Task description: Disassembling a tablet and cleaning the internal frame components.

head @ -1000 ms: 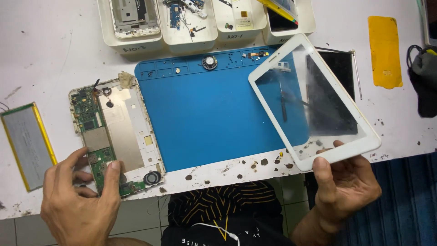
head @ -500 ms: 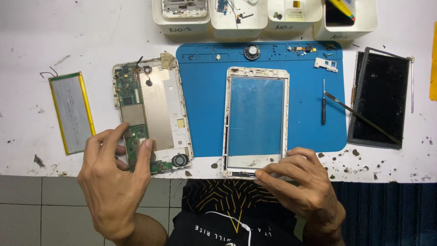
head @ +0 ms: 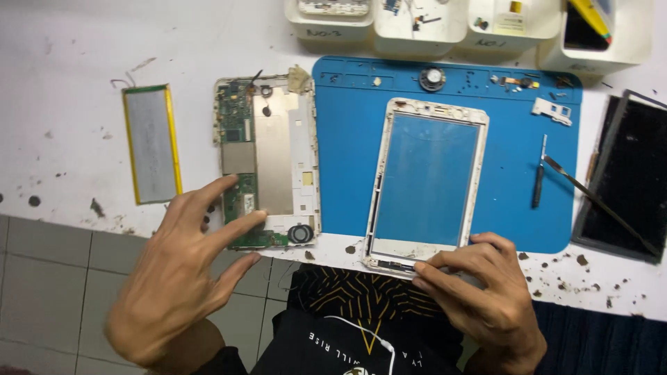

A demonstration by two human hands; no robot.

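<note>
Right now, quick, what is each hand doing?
Left hand: open, fingers spread, fingertips resting on the green circuit board of the opened tablet body.
Right hand: fingers pinching the bottom edge of the white screen frame.

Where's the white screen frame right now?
In the head view the white frame lies flat on the blue mat, right of centre; its near end overhangs the table edge, where the right hand touches it.

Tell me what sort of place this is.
Most likely an electronics repair bench. A blue work mat holds a white tablet frame and loose screws; an opened tablet body shows its circuit board, with a flat battery and white parts bins nearby.
</note>
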